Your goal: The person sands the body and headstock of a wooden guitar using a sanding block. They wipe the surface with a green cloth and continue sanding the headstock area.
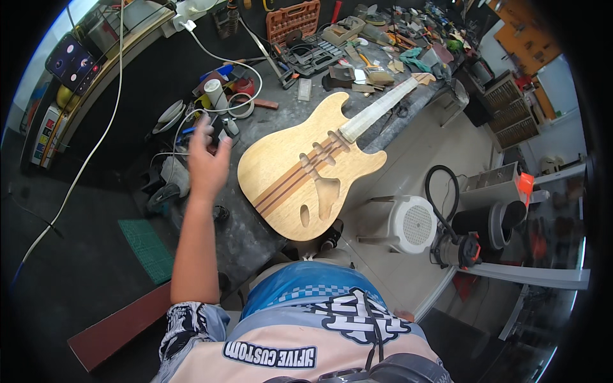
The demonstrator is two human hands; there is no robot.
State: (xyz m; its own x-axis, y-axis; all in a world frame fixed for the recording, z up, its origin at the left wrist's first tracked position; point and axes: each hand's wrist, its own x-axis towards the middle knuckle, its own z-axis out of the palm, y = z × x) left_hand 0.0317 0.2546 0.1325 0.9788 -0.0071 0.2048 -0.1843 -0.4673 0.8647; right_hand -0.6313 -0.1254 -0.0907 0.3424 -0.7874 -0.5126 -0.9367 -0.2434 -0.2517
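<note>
A: Head view. How to log left hand?
B: As bare, blurred, spread wide, thumb well away from fingers. Near white cable, tape roll and white cylinder; cannot tell if touching small dark item.
A: And right hand?
B: Cannot tell; out of sight.
A: Where to place guitar body?
B: Right of left hand, on dark tabletop, partly jutting past its edge. Pale wood, darker centre stripes, routed cavities upward. Joined to pale neck, pointing toward upper right.
A: Beyond tabletop?
B: Note white stool at right, green cutting mat at lower left.
</note>
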